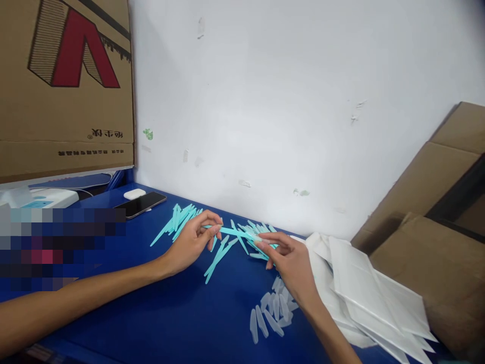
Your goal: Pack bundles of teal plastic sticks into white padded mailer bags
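A slim turquoise plastic stick (235, 231) is held level above the table between my two hands. My left hand (191, 243) pinches its left end with thumb and fingertips. At the other end, the fingers of my right hand (291, 258) are closed on it; a pale patch shows at those fingertips, but I cannot tell whether it is a cap. Similar turquoise sticks (176, 222) lie in a heap behind my left hand, with more partly hidden behind my right. A few crossed sticks (217, 262) rest between them. Several translucent caps (271, 311) lie below my right hand.
White envelope-like packets (379, 288) are stacked at the right, beside cardboard (428, 263). A phone (142, 204) and a white case (134, 193) lie at the back left of the blue table (170, 318). A printed carton (68, 111) stands above; the wall (265, 126) is behind.
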`<state>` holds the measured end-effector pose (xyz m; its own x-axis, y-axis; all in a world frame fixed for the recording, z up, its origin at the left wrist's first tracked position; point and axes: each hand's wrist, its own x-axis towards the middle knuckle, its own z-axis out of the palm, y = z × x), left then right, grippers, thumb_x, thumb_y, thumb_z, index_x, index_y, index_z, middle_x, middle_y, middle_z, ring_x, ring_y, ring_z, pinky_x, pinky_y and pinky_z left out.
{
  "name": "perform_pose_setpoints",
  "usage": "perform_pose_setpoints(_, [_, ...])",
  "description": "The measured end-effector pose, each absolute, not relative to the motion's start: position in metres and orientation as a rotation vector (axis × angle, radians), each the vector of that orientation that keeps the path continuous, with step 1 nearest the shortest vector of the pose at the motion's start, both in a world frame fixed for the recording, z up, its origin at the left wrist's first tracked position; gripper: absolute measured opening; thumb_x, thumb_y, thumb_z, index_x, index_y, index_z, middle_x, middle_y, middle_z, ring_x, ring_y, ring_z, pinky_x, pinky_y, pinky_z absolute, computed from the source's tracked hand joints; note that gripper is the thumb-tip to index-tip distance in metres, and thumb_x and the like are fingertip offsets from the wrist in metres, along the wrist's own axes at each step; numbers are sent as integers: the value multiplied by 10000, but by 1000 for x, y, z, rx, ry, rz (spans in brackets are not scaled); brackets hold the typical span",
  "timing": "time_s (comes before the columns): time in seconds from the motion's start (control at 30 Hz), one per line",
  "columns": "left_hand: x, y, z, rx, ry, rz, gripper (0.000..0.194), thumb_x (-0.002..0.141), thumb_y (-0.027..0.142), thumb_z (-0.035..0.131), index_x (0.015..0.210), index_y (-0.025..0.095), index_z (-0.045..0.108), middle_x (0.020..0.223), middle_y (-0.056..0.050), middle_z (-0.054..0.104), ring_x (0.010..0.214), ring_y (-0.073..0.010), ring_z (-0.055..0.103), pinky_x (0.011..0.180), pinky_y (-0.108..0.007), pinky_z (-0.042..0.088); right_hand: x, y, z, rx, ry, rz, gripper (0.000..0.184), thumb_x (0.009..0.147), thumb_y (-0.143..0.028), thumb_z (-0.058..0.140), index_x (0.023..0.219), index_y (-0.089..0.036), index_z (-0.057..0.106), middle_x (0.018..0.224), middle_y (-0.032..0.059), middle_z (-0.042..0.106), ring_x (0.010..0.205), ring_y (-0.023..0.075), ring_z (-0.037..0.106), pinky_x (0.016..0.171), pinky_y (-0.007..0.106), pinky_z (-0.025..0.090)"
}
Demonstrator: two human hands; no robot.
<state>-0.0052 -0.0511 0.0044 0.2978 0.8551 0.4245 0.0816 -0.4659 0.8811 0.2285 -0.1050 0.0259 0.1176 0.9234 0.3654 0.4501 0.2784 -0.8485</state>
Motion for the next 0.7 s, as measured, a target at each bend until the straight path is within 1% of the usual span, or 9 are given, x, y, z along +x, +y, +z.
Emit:
perform_pose_setpoints(0.13, [-4,-56,5,1800,790,1203,212,949,412,518,989,205,538,785,6,663,508,-92,560,577,-255,483,224,-104,20,-1302,-1524,608,278,790,-441,725,923,-203,779,476,-20,626,405,152,561,487,280,458])
perform_pose_setpoints(0.2, [-4,-57,5,1817,799,1178,230,940,421,528,983,197,561,780,-7,678,505,-102,574,599,-275,507,223,-102,16,-1296,-1512,626,300,782,-455,729,917,-192,780,468,-20,617,396,151,552,477,281,452])
perform_pose_setpoints(0.37, [-8,-51,2,1849,879,1149,305,898,447,570,1008,181,671,762,-39,717,523,-133,612,601,-291,540,225,-99,4,-1250,-1487,720,329,764,-483,748,902,-185,776,609,17,701,387,134,540,471,289,471])
perform_pose_setpoints(0.47, [-9,-50,0,1909,902,1084,321,892,436,570,1026,189,726,793,-51,748,578,-154,640,599,-284,537,226,-98,3,-1238,-1496,716,298,785,-454,741,915,-189,780,536,-5,657,389,128,526,504,287,492])
perform_pose_setpoints(0.53, [-7,-54,0,2015,914,1010,315,892,423,571,1028,202,750,792,-52,763,650,-182,665,603,-283,523,226,-100,6,-1234,-1529,673,285,815,-445,716,936,-193,774,541,-8,655,401,123,522,509,277,486])
perform_pose_setpoints(0.6, [-4,-60,1,2178,889,926,286,904,408,560,955,222,771,760,-43,764,698,-198,672,656,-296,513,224,-102,9,-1221,-1571,627,293,847,-450,680,987,-203,755,643,6,700,407,114,523,479,263,463])
perform_pose_setpoints(0.67, [0,-66,1,2326,852,869,300,926,399,531,828,235,762,732,-29,756,701,-194,663,729,-310,496,222,-105,12,-1205,-1610,588,356,873,-452,651,1144,-225,694,749,11,729,414,111,535,458,252,454])
perform_pose_setpoints(0.7, [0,-67,1,2361,858,866,324,938,399,512,786,235,747,724,-24,750,683,-188,655,736,-309,486,221,-106,13,-1205,-1629,565,410,888,-450,633,1241,-240,636,780,8,735,419,112,542,456,249,458])
